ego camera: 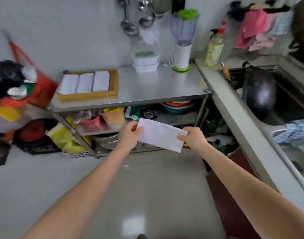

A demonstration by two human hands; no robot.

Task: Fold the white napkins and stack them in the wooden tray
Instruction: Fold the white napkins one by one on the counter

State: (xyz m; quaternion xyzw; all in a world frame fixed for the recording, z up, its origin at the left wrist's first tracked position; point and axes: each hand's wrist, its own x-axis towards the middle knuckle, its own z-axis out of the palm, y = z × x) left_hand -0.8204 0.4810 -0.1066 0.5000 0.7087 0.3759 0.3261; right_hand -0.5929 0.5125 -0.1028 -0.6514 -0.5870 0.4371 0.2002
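A folded white napkin (160, 133) hangs in the air in front of the steel table, below its top. My left hand (129, 135) pinches its left end and my right hand (192, 138) pinches its right end. The wooden tray (89, 97) sits at the left end of the steel table top (156, 85). Inside it lie three stacks of folded white napkins (84, 82) side by side, with bare tray floor at the right.
A blender (182, 40) and a plastic container (145, 62) stand at the back of the table. The lower shelves hold bags, bowls and plates. A sink (286, 107) with a dark wok is at the right. Bags hang at the left.
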